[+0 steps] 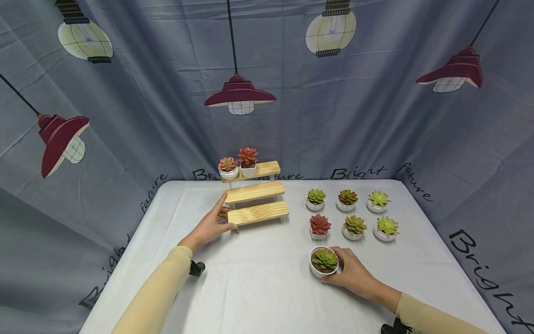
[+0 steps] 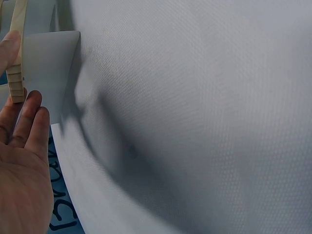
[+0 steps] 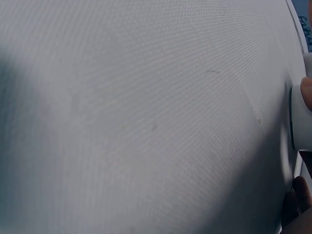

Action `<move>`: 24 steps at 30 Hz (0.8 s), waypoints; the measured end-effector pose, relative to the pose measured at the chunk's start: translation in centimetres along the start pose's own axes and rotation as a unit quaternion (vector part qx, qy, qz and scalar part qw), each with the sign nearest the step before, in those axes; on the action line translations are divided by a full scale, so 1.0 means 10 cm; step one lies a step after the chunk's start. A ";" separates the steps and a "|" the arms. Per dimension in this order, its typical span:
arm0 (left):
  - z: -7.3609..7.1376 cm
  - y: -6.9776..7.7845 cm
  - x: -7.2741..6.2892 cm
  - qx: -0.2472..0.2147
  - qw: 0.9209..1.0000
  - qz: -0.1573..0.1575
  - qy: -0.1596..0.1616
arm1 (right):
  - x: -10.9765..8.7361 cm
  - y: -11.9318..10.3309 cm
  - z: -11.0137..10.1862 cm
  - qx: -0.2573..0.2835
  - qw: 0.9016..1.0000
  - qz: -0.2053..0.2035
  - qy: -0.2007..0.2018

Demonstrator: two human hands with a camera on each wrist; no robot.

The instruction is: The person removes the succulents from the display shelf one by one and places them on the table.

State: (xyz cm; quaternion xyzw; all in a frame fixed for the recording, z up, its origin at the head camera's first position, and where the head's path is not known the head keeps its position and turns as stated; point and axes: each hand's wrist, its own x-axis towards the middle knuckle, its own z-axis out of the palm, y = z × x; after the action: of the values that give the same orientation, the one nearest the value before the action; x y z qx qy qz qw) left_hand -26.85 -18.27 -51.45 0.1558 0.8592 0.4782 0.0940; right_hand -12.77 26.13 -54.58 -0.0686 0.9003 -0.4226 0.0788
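Observation:
A three-tier wooden plant stand [image 1: 258,213] stands left of the table's middle. My left hand [image 1: 212,223] is at its left end, with the thumb [image 2: 9,51] and fingers on either side of a wooden board [image 2: 16,73]. My right hand [image 1: 352,273] grips a round white pot with a green succulent [image 1: 325,260] from its right side. The pot leans so that its soil shows in the head view. In the right wrist view, only part of the white pot [image 3: 302,122] appears at the right edge, between thumb and fingers.
On the top tier sit a pink succulent [image 1: 228,167] and a red succulent [image 1: 248,162]. Beyond my right hand, several potted succulents stand in two rows, among them a red one [image 1: 320,226] and a yellow-green one [image 1: 386,228]. Patterned grey curtains [image 1: 288,134] surround the white table [image 1: 258,287].

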 end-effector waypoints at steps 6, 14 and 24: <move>0.00 0.01 0.00 -0.003 1.000 -0.002 0.000 | 0.01 0.03 0.01 0.003 1.000 0.005 -0.001; -0.01 0.00 0.01 -0.005 1.000 -0.007 -0.007 | 0.02 0.04 0.01 0.013 1.000 0.008 -0.007; -0.01 0.01 0.00 -0.001 1.000 -0.005 -0.008 | -0.01 0.02 -0.03 0.025 0.999 0.025 -0.027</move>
State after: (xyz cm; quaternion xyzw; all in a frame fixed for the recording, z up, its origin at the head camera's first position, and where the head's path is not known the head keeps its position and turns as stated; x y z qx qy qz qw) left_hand -26.86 -18.31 -51.34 0.1555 0.8586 0.4775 0.1028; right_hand -12.76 26.49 -54.55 -0.0552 0.8883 -0.4410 0.1159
